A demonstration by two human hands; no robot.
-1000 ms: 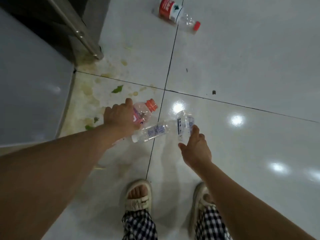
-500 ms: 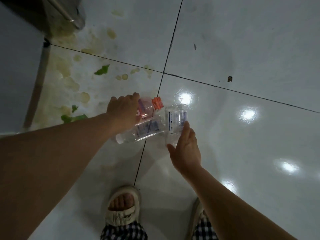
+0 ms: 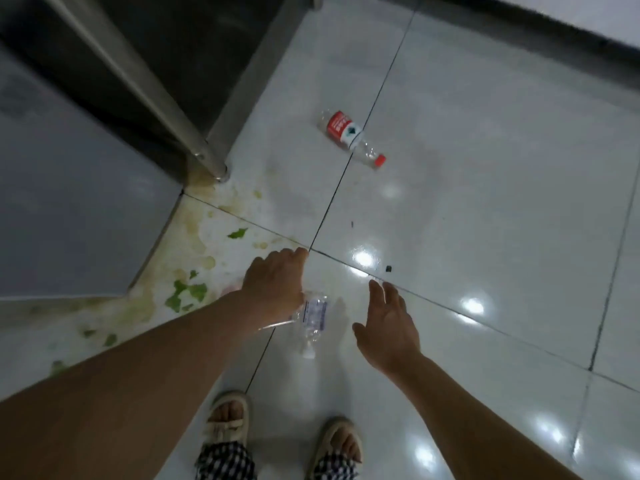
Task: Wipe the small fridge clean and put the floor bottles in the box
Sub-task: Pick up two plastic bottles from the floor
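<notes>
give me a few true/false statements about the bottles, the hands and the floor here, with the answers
1. A red-labelled bottle lies on its side on the floor, away from both hands. True.
2. The right hand grips a bottle. False: it is spread open and holds nothing.
3. The left hand holds a clear bottle. True.
4. The tiles near the metal leg are spotless. False: yellowish stains and green scraps lie there.
5. The person is barefoot. False: both feet wear sandals.
</notes>
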